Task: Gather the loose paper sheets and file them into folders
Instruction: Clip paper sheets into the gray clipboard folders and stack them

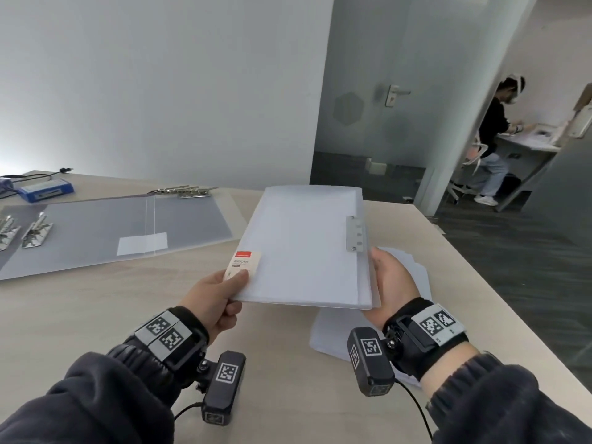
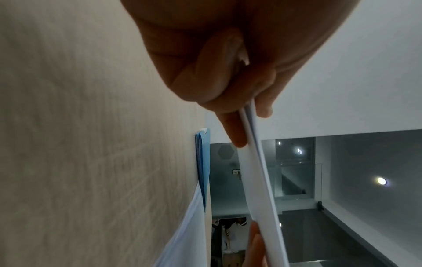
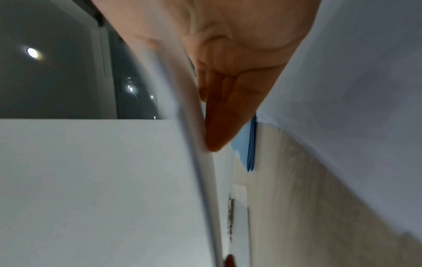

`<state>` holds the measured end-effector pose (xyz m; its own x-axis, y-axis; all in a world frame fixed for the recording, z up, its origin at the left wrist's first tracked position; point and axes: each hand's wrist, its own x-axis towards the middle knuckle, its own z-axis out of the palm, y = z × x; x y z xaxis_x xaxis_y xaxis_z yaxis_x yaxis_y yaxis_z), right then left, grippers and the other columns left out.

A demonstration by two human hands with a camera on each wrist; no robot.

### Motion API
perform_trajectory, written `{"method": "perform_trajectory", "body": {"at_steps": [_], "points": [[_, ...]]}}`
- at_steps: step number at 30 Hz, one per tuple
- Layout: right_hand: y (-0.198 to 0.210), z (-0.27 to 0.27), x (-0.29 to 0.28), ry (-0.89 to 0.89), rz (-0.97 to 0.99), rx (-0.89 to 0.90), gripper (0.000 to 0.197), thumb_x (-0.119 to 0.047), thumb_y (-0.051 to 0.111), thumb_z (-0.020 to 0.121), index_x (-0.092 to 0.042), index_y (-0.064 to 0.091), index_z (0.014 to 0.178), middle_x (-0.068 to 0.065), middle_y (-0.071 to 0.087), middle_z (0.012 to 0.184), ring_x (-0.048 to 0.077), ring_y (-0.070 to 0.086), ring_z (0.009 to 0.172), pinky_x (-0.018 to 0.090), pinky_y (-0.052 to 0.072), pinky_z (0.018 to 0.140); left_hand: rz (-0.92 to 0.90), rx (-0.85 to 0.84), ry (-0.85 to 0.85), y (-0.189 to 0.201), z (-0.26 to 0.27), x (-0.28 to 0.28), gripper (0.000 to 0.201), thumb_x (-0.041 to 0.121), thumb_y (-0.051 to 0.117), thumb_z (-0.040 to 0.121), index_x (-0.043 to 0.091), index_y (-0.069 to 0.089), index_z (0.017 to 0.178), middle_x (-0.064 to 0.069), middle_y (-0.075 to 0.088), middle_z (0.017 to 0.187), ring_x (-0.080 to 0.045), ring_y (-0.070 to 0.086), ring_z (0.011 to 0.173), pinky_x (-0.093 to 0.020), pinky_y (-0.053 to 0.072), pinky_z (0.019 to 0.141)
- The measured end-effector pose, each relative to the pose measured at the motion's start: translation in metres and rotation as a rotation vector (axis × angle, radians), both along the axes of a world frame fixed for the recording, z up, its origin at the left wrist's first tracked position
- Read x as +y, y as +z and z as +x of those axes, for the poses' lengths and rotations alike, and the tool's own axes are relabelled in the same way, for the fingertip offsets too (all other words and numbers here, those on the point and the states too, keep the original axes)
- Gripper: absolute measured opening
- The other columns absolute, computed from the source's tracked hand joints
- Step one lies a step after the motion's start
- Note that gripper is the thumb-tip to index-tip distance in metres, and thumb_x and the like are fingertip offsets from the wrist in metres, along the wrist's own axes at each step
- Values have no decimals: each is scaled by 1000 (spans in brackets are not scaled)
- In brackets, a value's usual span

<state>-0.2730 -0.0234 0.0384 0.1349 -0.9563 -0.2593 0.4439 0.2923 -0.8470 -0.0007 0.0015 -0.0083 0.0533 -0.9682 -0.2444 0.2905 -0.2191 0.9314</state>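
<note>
Left hand pinching folder near corner, right hand gripping its opposite edge, loose sheets beneath

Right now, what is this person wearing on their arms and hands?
Both hands, left and right, are bare. Dark sleeves cover the arms. Each wrist carries a black strap with square black-and-white marker tags and a black camera block trailing a thin black cable.
</note>
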Motion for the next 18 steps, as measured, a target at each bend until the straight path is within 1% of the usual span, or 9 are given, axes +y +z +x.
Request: {"method": "perform_trajectory", "body": {"at_steps": [1, 2, 3, 5, 7, 9, 12, 15, 18], "points": [[-2, -2, -2, 48, 19, 8, 46, -48, 43, 102, -20, 66, 131, 15, 70, 125, 35, 71, 105, 47, 58, 83, -11, -4, 10, -1, -3, -5, 16, 20, 56, 100, 9, 59, 111, 2, 47, 66, -7, 31, 42, -14, 20, 37], [-4, -4, -5, 71, 36, 83, 44, -51, 43, 102, -23, 67, 127, 12, 73, 118, 32, 74, 91, 39, 58, 67, -19, -19, 18, -3, -6, -12, 14, 19, 56, 100, 9, 59, 109, 2, 47, 66, -7, 31, 42, -15, 21, 37], [-8, -5, -9, 60, 46, 208, 38, -48, 47, 102, -24, 66, 124, 10, 74, 111, 29, 73, 75, 31, 53, 54, -27, -45, 24, -4, -8, -19, 14, 19, 55, 101, 9, 60, 108, 1, 47, 67, -7, 32, 42, -16, 22, 38], [-16, -9, -20, 18, 43, 471, 25, -33, 56, 101, -20, 60, 122, 11, 68, 106, 21, 61, 54, 22, 38, 42, -35, -103, 39, -7, -13, -35, 17, 21, 55, 101, 8, 60, 110, 1, 46, 66, -8, 33, 43, -17, 24, 39], [-20, -11, -39, -27, 63, 532, 21, -22, 57, 100, -16, 56, 120, 11, 57, 105, 14, 48, 48, 20, 30, 38, -33, -150, 47, -8, -18, -54, 19, 23, 55, 101, 7, 60, 109, 1, 46, 65, -9, 35, 44, -17, 26, 39], [-18, -12, -61, -94, 101, 493, 19, -19, 55, 101, -15, 54, 120, 10, 50, 99, 10, 40, 47, 18, 26, 37, -29, -204, 44, -8, -25, -76, 21, 27, 56, 100, 8, 60, 109, 0, 46, 68, -9, 37, 45, -19, 28, 39], [-18, -14, -99, -161, 142, 484, 20, -18, 52, 103, -18, 54, 123, 6, 47, 88, 8, 37, 43, 16, 25, 37, -11, -304, 29, -7, -31, -113, 24, 34, 56, 98, 12, 61, 107, -2, 47, 68, -12, 40, 49, -22, 32, 41], [-22, -13, -135, -208, 183, 483, 26, -17, 50, 104, -21, 54, 129, 3, 45, 78, 9, 36, 45, 15, 26, 37, 41, -421, 14, -9, -31, -151, 29, 46, 54, 93, 19, 60, 103, -2, 50, 67, -18, 43, 55, -27, 38, 50], [-21, -12, -165, -256, 231, 479, 14, -16, 47, 105, -18, 60, 109, 4, 45, 71, 12, 37, 49, 14, 28, 36, 65, -433, 20, -11, -34, -183, 32, 48, 54, 92, 18, 58, 102, -3, 50, 65, -20, 43, 56, -28, 36, 53]]}}
